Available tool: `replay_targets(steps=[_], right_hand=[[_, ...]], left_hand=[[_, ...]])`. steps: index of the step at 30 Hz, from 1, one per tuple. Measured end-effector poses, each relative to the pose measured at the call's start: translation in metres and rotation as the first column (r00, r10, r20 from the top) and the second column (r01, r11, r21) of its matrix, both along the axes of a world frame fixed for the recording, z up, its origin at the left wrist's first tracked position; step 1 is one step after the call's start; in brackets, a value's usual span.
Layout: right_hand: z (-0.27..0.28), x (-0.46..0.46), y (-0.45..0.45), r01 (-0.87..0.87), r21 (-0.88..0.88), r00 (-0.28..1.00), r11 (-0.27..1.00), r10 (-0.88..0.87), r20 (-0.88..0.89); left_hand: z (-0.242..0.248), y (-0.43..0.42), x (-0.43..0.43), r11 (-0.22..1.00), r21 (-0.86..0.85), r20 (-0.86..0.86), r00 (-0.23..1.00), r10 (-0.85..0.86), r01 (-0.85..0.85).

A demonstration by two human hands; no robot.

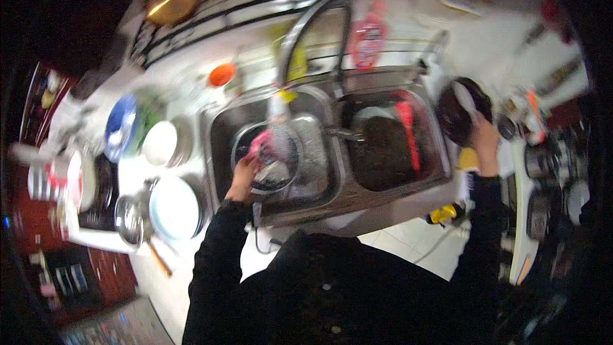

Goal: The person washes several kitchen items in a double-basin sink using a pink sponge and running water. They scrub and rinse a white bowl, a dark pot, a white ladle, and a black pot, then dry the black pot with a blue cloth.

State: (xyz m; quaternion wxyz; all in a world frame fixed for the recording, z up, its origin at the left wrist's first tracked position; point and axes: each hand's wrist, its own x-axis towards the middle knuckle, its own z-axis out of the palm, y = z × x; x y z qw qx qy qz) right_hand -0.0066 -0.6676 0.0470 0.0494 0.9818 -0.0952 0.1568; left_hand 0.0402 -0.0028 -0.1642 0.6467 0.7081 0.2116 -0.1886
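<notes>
My left hand (244, 179) is over the left sink basin (221, 146), gripping a pink cloth or sponge (261, 143). Beneath it a round dark vessel with a pale rim (234, 158) rests in the basin, holding water and something whitish. Water (282, 129) streams from the faucet (292, 40) beside the cloth. To the right of the sink, my right hand (486, 141) holds a pale spoon-like utensil (463, 96) over a dark round bowl or pot (448, 120). Blur hides whether the utensil touches that vessel.
In the right basin (424, 105) a red long-handled utensil (407, 124) leans beside murky contents. Bowls, among them a blue one (119, 127) and a light one (175, 208), crowd the left counter. A pink bottle (368, 40) and an orange cup (221, 74) stand behind the sink.
</notes>
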Motion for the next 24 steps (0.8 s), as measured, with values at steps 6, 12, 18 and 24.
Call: replay_targets(steps=[6,12,18,24], right_hand=[[-0.027,0.034,-0.052,0.095,-0.055,0.944,0.994,-0.107,-0.313],[-0.004,0.053,0.097,-0.115,0.293,0.949,0.949,0.192,-0.252],[-0.071,0.039,0.355,-0.527,0.748,0.411,0.404,0.891,-0.192],[-0.187,0.068,0.497,-0.740,0.514,0.366,0.434,0.901,-0.234]], left_hand=[[-0.026,0.017,-0.015,0.972,0.233,0.184,0.980,-0.074,0.029],[-0.056,0.032,-0.026,0.953,0.301,0.292,0.955,-0.048,-0.044],[-0.042,0.033,-0.026,0.875,0.482,0.328,0.936,-0.128,-0.050],[-0.020,0.031,-0.033,0.588,0.808,0.112,0.988,-0.105,-0.029]])
